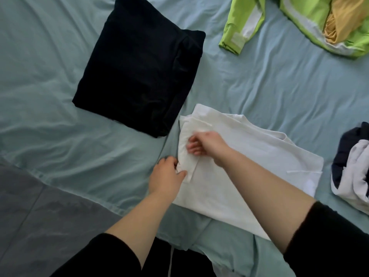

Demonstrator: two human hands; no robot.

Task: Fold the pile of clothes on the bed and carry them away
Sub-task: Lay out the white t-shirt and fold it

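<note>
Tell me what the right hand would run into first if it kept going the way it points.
Past the white shirt it grips, the right hand would likely meet the folded black garment; depth is unclear.

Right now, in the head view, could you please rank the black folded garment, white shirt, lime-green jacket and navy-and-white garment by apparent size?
Largest: black folded garment and white shirt, alike, unranked.
Then: lime-green jacket, cropped by frame.
Smallest: navy-and-white garment, also cropped.

a single head-worn wide-angle view looks steeply down, close over the bed and forearms.
</note>
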